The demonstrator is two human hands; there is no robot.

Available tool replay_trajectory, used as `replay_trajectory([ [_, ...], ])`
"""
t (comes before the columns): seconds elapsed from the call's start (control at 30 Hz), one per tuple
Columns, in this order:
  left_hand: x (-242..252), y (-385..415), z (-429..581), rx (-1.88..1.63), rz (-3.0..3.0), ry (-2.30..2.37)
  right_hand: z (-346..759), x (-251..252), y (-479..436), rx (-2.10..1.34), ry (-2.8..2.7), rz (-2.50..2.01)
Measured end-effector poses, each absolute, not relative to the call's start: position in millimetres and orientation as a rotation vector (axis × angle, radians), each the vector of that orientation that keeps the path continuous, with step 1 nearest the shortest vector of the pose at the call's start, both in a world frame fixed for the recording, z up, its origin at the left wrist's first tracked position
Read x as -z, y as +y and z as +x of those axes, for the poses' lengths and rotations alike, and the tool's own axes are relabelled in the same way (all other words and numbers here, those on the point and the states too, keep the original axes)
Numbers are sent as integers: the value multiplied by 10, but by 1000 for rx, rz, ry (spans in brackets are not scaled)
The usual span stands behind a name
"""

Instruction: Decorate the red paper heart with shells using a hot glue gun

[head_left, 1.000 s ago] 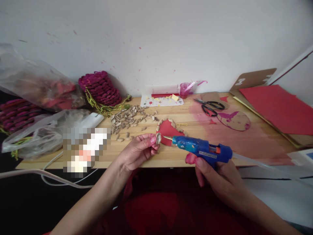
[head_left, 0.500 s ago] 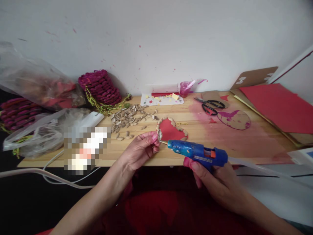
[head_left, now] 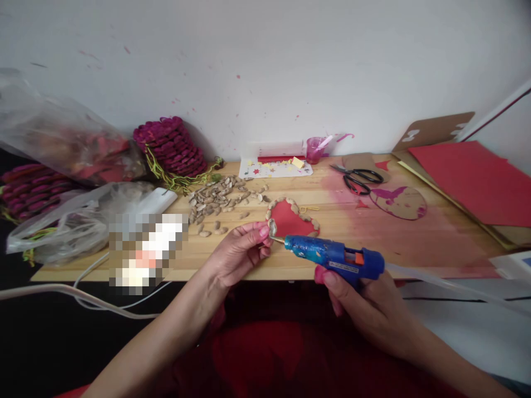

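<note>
The left hand (head_left: 238,253) pinched a nutshell (head_left: 272,227) at center frame while the right hand (head_left: 367,301) gripped a glue gun (head_left: 332,257), its nozzle (head_left: 277,239) probably best kept clear of fingertips (head_left: 263,232).

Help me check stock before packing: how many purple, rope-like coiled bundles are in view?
2. One purple rope-like bundle stands near the white wall, left of heaped tan shells; the second bundle is at far left, partly hidden by clear plastic bags. Others may be hidden.

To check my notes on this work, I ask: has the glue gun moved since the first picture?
Yes. Judged against the scissors, the glue gun has moved to the picture's left, towards the shell in the left hand.
</note>
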State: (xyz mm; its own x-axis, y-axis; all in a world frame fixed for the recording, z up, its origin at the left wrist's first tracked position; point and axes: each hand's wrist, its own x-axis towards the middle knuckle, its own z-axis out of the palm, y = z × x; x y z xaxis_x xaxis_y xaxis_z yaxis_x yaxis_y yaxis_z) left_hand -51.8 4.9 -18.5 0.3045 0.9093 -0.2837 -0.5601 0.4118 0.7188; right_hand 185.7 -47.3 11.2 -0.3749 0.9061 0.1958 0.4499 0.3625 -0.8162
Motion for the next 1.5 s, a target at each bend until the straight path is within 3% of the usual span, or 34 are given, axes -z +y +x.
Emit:
replay_trajectory([
  [1.5,192,60,-509,-1024,557,698,1862,-121,-471,-766,-1997,-1140],
])
